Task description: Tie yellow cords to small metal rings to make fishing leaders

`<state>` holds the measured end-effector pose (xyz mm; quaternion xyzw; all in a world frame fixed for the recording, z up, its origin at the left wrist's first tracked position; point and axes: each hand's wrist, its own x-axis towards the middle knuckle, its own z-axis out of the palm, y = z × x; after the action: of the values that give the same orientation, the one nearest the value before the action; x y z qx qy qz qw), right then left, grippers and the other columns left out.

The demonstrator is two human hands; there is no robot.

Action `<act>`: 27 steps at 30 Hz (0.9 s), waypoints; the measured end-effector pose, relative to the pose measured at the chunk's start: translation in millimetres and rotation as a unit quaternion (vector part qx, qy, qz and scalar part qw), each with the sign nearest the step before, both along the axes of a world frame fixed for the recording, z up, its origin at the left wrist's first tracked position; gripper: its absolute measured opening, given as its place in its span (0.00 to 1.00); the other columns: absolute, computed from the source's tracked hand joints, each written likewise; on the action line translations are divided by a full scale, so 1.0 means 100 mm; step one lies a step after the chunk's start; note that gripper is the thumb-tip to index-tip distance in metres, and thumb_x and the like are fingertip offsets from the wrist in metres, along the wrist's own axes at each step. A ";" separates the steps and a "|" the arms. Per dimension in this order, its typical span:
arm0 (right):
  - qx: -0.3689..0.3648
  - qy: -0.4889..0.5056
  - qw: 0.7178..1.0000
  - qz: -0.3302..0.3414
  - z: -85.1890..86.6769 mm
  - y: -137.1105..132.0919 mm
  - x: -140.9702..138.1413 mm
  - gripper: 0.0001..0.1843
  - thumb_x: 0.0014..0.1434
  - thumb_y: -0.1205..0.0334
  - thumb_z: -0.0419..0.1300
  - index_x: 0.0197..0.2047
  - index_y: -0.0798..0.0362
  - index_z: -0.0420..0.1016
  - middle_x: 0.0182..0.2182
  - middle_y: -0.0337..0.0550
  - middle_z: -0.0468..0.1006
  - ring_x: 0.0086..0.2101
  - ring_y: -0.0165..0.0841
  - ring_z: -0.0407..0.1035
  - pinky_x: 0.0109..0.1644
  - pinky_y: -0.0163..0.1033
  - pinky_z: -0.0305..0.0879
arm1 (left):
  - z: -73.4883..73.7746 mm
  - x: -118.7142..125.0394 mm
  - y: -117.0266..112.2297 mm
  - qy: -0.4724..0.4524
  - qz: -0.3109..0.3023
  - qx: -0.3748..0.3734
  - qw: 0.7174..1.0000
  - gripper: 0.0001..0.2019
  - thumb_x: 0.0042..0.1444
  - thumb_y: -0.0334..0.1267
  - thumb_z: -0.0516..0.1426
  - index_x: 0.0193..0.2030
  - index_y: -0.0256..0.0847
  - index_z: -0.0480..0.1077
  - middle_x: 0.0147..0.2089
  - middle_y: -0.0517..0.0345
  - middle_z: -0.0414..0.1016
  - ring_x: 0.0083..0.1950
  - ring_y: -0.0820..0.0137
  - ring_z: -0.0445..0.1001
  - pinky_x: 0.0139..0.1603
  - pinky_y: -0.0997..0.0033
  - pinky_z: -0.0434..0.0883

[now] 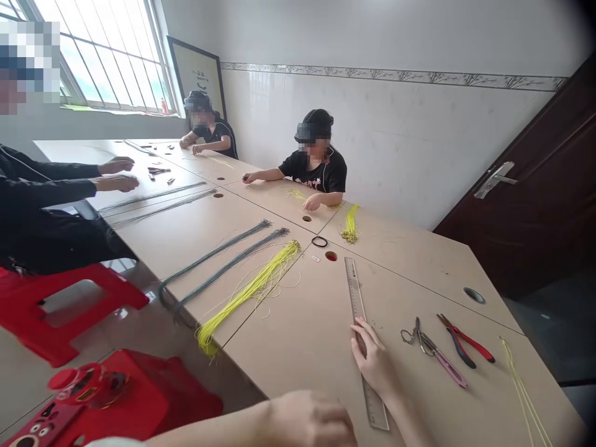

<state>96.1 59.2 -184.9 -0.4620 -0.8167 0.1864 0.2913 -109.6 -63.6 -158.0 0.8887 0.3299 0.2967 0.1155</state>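
My right hand rests on a clear ruler lying lengthwise on the table, its fingers stretched out over it. At the bottom edge is my left hand, near the ruler's lower end, with its fingers curled in. Whatever it holds, if anything, is hidden. To the right of the ruler lie pink-handled scissors and pliers with red and black handles. A few thin yellow cords trail off at the far right. Left of the ruler is a bundle of yellow cords.
Two grey cord bundles hang over the table's left edge. A black loop lies by a cable hole. A small yellow bundle is further back. Several people sit around the table. Red stools stand at left.
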 end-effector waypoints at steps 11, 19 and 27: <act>0.002 0.009 1.000 0.007 0.00 0.01 0.01 0.14 0.63 0.60 0.56 0.51 0.54 0.69 0.57 0.49 0.65 0.57 0.43 0.60 0.59 0.56 0.60 | 0.15 -0.76 1.25 -0.026 0.304 0.001 0.952 0.10 0.63 0.38 0.54 0.49 0.37 0.69 0.51 0.49 0.70 0.50 0.63 0.71 0.50 0.55 0.71; 0.003 0.030 1.000 0.007 0.06 0.02 0.00 0.14 0.63 0.60 0.56 0.51 0.54 0.69 0.56 0.49 0.66 0.56 0.42 0.61 0.59 0.56 0.61 | 0.18 -0.93 2.22 0.109 0.389 -0.014 0.915 0.16 0.61 0.39 0.55 0.54 0.38 0.66 0.58 0.47 0.65 0.56 0.58 0.67 0.55 0.48 0.66; -0.008 0.038 0.999 0.014 0.09 0.02 0.01 0.14 0.63 0.60 0.56 0.51 0.54 0.69 0.57 0.49 0.66 0.57 0.43 0.60 0.59 0.56 0.59 | 0.05 -0.92 2.24 0.178 0.376 -0.016 0.909 0.17 0.62 0.40 0.55 0.56 0.38 0.65 0.61 0.47 0.63 0.59 0.56 0.64 0.58 0.45 0.63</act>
<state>97.4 61.6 -176.0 -0.4451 -0.8101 0.2147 0.3157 -201.8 160.8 -153.3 0.7347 0.6597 0.1500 -0.0506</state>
